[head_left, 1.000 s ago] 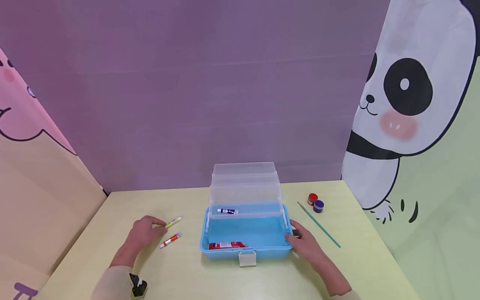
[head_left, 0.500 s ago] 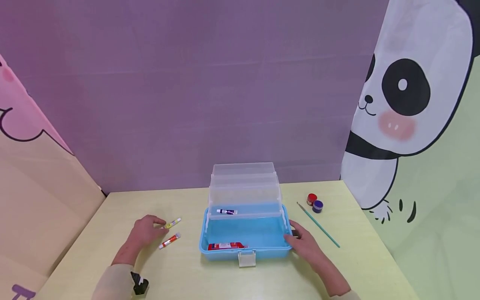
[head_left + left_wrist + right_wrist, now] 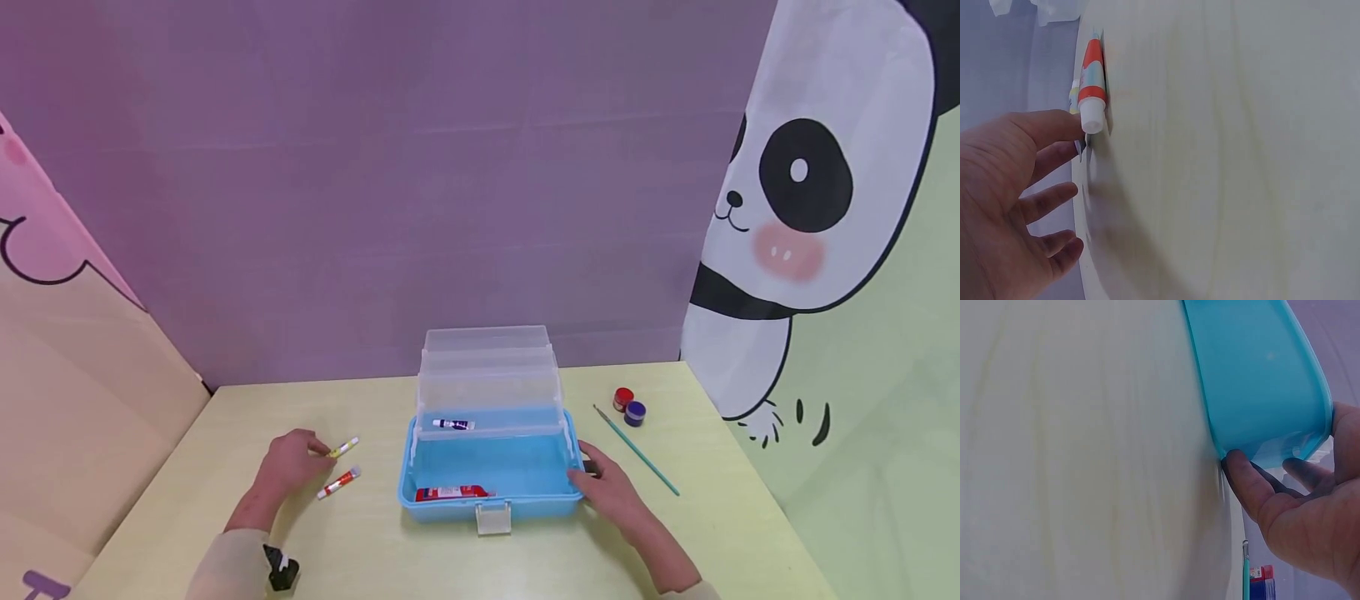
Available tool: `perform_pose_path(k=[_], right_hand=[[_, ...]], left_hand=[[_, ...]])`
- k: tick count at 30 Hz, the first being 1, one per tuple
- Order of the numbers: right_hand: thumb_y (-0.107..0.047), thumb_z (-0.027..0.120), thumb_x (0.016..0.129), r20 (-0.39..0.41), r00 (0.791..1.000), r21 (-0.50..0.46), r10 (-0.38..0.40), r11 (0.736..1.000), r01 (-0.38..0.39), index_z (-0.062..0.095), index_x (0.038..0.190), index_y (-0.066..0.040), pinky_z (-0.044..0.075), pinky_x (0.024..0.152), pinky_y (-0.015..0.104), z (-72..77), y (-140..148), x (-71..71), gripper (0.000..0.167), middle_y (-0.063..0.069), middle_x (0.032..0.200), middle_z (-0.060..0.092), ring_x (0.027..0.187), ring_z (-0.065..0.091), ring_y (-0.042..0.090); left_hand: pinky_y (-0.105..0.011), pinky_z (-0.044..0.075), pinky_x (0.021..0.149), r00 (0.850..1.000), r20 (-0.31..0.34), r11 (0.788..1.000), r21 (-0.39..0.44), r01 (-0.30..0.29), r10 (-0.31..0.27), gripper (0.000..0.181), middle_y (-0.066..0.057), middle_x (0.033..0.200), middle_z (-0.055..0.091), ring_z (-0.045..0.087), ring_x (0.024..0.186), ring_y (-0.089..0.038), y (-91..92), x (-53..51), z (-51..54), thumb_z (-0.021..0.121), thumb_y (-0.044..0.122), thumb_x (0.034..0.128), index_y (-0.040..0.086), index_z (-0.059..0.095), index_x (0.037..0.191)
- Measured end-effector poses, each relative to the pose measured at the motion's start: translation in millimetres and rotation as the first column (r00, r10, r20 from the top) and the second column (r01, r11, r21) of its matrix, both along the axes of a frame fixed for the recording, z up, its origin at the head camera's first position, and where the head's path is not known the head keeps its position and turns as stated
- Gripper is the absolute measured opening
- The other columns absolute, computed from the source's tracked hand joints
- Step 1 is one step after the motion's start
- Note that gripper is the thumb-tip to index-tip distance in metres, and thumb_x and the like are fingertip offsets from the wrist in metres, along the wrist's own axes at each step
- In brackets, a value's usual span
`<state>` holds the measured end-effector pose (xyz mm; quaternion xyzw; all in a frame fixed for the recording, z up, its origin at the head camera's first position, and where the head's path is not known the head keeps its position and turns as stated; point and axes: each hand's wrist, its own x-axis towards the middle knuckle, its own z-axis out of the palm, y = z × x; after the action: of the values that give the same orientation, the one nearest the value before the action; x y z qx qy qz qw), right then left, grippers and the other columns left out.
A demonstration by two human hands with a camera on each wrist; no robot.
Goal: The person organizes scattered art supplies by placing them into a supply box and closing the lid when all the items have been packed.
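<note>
My left hand (image 3: 291, 461) pinches the end of a yellow paint tube (image 3: 346, 447) between thumb and forefinger, at the left of the table. Nearer to me lies an orange-and-white paint tube (image 3: 339, 483), which partly covers the yellow one in the left wrist view. My right hand (image 3: 611, 487) holds the right end of a light-blue box (image 3: 528, 506), thumb at the rim and fingers against the outer wall. Inside the box lies a red paint tube (image 3: 452, 492) along the front. A dark-blue-and-white tube (image 3: 453, 424) shows at the back, by the raised clear tiers.
Right of the box, a teal paintbrush (image 3: 637, 450) lies slantwise. Beyond it stand a red paint jar (image 3: 623, 399) and a purple paint jar (image 3: 635, 413). A white latch (image 3: 493, 518) hangs at the box front. A purple wall covering (image 3: 360, 208) rises behind the table.
The pinched yellow tube has shifted very slightly in my left hand. My right hand stays on the box, and the other things lie as before; the head view has drifted a little.
</note>
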<state>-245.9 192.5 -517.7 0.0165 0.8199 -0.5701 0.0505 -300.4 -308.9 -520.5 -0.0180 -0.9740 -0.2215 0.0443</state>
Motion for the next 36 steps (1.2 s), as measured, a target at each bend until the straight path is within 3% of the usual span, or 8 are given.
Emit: perform_pose_path(k=[8,19,36], right_hand=[[-0.021,0.063,0.093,0.009,1.000,0.019,-0.003,1.000,0.003,0.044,0.145,-0.008,0.055,0.081,0.042,-0.2,0,-1.5,0.057,0.018,0.121,0.059,0.101,0.058,0.029],[-0.021,0.063,0.092,0.008,1.000,0.023,-0.004,1.000,0.004,0.043,0.145,-0.007,0.055,0.080,0.041,1.0,-1,-0.9,0.059,0.020,0.122,0.058,0.102,0.058,0.030],[-0.021,0.062,0.094,0.006,1.000,0.050,-0.004,0.999,0.004,0.042,0.145,-0.005,0.054,0.082,0.042,3.5,-2,1.1,0.057,0.020,0.120,0.059,0.101,0.058,0.029]], left_hand=[[-0.059,0.043,0.092,0.997,-0.064,0.999,-0.005,0.035,-0.036,0.018,-0.032,0.117,0.059,0.052,0.110,-0.052,-5.1,4.1,-0.7,0.077,0.021,0.0779,0.004,0.077,0.085],[-0.059,0.042,0.093,0.993,-0.110,0.998,0.044,0.041,-0.036,0.017,-0.032,0.120,0.058,0.051,0.113,-0.052,-5.6,13.7,7.7,0.077,0.020,0.0793,0.004,0.077,0.086],[-0.060,0.037,0.097,0.974,-0.213,0.991,0.089,0.095,-0.075,0.010,-0.028,0.125,0.057,0.047,0.119,-0.049,13.8,23.4,43.7,0.077,0.016,0.0795,0.008,0.078,0.084]])
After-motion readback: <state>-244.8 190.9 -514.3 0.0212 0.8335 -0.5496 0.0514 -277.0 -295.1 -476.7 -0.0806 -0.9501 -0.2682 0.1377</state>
